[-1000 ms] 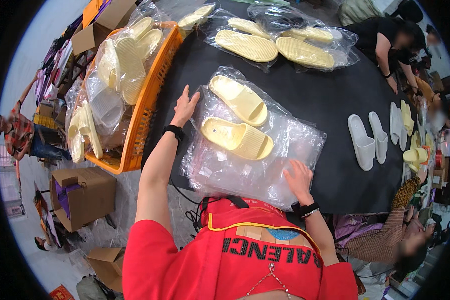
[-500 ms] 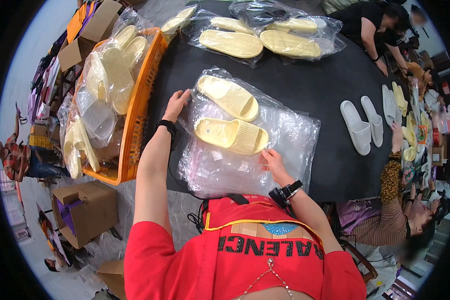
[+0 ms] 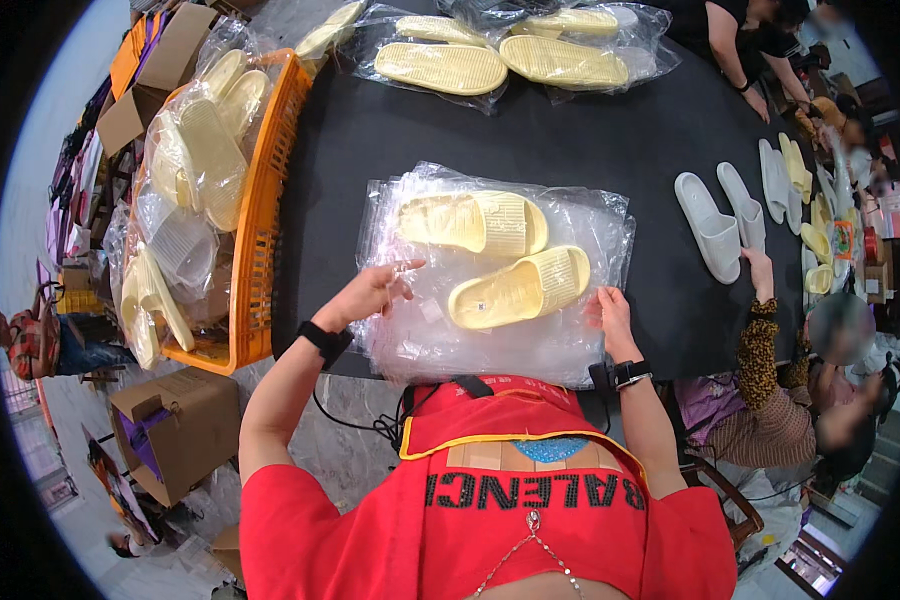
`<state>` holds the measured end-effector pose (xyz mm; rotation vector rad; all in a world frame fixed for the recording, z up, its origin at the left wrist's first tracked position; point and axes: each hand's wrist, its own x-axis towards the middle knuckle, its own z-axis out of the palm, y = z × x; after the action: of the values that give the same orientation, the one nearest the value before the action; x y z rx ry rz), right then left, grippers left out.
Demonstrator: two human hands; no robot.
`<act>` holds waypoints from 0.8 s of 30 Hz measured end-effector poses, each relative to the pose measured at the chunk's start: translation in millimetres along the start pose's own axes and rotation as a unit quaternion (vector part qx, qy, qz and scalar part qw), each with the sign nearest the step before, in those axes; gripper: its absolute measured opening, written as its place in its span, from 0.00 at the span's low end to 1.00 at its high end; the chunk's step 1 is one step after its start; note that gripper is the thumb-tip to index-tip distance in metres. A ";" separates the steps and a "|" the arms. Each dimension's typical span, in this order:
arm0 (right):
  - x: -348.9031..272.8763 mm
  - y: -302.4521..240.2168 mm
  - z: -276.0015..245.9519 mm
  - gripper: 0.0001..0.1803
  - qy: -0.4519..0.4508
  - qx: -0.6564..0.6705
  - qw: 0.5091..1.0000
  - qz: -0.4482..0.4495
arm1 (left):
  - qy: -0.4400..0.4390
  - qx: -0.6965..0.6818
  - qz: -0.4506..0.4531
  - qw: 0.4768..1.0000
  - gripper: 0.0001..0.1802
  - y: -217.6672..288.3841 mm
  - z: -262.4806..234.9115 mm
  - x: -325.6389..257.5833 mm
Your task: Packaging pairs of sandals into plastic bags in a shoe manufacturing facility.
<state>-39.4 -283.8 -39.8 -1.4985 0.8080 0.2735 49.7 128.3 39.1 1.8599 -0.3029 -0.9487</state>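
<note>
Two pale yellow slide slippers, an upper slipper [image 3: 440,218] and a lower slipper [image 3: 505,295], lie on a stack of clear plastic bags [image 3: 410,340]. Their toe ends point right. Whether either one is inside the top bag I cannot make out. My left hand [image 3: 378,288] hovers over the stack's left part, index finger stretched out and the others loosely bent, holding nothing. At the right edge of the stack is my right hand [image 3: 612,315], fingers loosely curled and apart, close to the lower slipper's toe. No object shows in it.
An orange basket [image 3: 262,220] of bagged slippers stands at the left. Bagged yellow slippers [image 3: 440,68] lie along the table's [image 3: 390,130] far side. To the right, a co-worker's hand [image 3: 758,268] touches white slippers [image 3: 708,228]. Another person leans in at the far right.
The slippers have turned, with the upper one now pointing right. My left hand has moved right and down over the bags; my right hand has moved right. The co-worker's hand has reached the white slippers.
</note>
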 end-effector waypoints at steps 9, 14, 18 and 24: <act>5.6 -13.9 15.0 0.19 0.066 -0.014 0.996 -0.064 | 0.135 0.391 0.242 0.878 0.27 16.1 28.6 83.4; 11.3 -12.7 18.9 0.15 0.023 -0.025 0.997 -0.068 | 0.117 0.407 0.322 0.847 0.13 26.4 51.5 123.2; 14.2 -7.7 17.5 0.13 -0.018 -0.027 0.997 -0.067 | -0.024 0.362 0.259 0.895 0.17 34.5 60.7 143.9; -5.1 -12.7 16.2 0.12 -0.011 0.132 0.991 0.010 | 0.046 0.412 0.252 0.874 0.22 26.9 85.9 138.7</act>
<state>-30.1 -268.2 -28.8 -1.2371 0.8093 0.1888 84.7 -21.3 -21.8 2.3805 -1.2202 -0.3612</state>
